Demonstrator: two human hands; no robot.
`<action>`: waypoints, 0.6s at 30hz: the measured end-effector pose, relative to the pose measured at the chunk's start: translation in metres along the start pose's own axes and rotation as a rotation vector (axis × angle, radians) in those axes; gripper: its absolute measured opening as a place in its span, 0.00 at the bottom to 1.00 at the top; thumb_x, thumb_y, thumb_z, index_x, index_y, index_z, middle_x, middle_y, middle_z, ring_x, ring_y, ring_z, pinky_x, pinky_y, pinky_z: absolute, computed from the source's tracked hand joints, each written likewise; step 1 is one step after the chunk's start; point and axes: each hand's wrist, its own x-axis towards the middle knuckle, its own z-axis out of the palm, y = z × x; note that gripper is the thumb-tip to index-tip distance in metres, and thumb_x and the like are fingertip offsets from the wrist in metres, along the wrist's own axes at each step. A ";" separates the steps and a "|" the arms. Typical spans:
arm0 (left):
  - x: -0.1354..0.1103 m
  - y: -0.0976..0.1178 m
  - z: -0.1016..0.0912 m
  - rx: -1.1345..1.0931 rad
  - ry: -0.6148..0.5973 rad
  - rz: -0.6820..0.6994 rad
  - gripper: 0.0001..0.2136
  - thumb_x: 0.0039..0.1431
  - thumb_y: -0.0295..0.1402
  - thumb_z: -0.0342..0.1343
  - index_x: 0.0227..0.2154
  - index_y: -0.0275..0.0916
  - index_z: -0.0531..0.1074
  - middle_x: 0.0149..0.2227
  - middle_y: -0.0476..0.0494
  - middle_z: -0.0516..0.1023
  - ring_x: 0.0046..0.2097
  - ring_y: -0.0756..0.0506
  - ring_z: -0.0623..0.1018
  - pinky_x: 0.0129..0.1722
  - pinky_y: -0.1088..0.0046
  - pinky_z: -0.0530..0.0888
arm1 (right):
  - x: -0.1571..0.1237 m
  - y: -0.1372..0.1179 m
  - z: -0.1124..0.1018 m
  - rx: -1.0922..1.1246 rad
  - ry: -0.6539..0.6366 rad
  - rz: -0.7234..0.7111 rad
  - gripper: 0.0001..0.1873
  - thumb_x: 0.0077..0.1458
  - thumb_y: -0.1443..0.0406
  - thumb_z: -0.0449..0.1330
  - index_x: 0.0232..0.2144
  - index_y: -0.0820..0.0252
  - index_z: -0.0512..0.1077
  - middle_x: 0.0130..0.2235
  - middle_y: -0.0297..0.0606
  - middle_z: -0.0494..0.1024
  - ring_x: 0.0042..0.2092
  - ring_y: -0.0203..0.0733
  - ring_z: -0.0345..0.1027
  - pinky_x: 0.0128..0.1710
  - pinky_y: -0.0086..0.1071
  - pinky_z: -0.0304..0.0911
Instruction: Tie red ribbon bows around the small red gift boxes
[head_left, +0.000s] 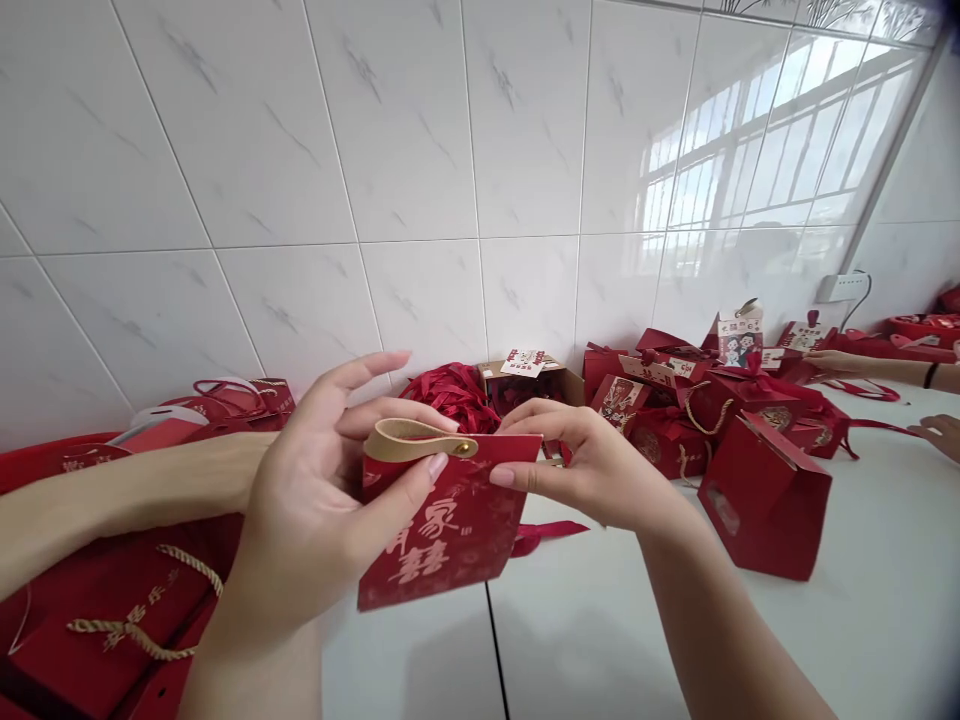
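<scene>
Between both hands, above the white table, I hold a red gift box (480, 545) printed with pale Chinese characters. A looped tan strap handle (386, 442) with a brass stud is at its top edge. My left hand (322, 500) grips the box at its upper left, thumb near the stud and forefinger raised. My right hand (585, 465) pinches the upper right corner between thumb and fingers. The far side of the box is hidden. A red ribbon (551, 532) lies on the table behind it.
A heap of red ribbons (454, 398) and an open cardboard box (574, 385) stand by the tiled wall. Several red gift boxes (765, 500) are at right, near another person's hands (941, 432). Another forearm (135, 495) crosses at left above roped red bags (82, 640).
</scene>
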 end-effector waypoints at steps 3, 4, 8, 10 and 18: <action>0.001 0.003 0.004 -0.020 0.060 0.017 0.28 0.47 0.22 0.63 0.52 0.43 0.65 0.41 0.44 0.76 0.41 0.45 0.78 0.37 0.73 0.77 | -0.002 0.003 -0.011 0.077 -0.109 0.157 0.11 0.50 0.58 0.65 0.32 0.60 0.78 0.31 0.36 0.77 0.30 0.35 0.69 0.27 0.27 0.66; 0.003 0.003 0.007 -0.054 0.119 0.041 0.26 0.46 0.21 0.62 0.50 0.42 0.67 0.44 0.43 0.75 0.45 0.45 0.76 0.38 0.75 0.76 | -0.003 0.006 -0.015 0.101 -0.132 0.227 0.13 0.50 0.57 0.65 0.32 0.61 0.78 0.28 0.36 0.77 0.27 0.33 0.68 0.24 0.26 0.64; 0.009 0.001 0.013 -0.179 0.471 0.159 0.18 0.43 0.14 0.57 0.38 0.37 0.70 0.44 0.42 0.72 0.48 0.46 0.73 0.36 0.78 0.73 | -0.002 0.024 -0.043 0.087 0.210 0.370 0.16 0.48 0.55 0.66 0.30 0.63 0.78 0.24 0.35 0.75 0.20 0.30 0.62 0.18 0.25 0.61; 0.010 0.001 0.013 -0.168 0.566 0.177 0.18 0.41 0.13 0.55 0.35 0.37 0.69 0.43 0.42 0.72 0.47 0.44 0.74 0.35 0.75 0.72 | -0.001 0.033 -0.059 0.134 0.636 0.252 0.13 0.47 0.58 0.67 0.32 0.62 0.77 0.28 0.35 0.76 0.23 0.31 0.67 0.23 0.27 0.67; 0.009 0.005 0.013 -0.158 0.566 0.192 0.15 0.39 0.14 0.54 0.32 0.36 0.67 0.41 0.41 0.72 0.47 0.42 0.74 0.38 0.70 0.72 | -0.004 0.047 -0.080 0.202 1.073 -0.164 0.12 0.51 0.66 0.61 0.39 0.56 0.67 0.43 0.37 0.71 0.44 0.39 0.73 0.51 0.39 0.68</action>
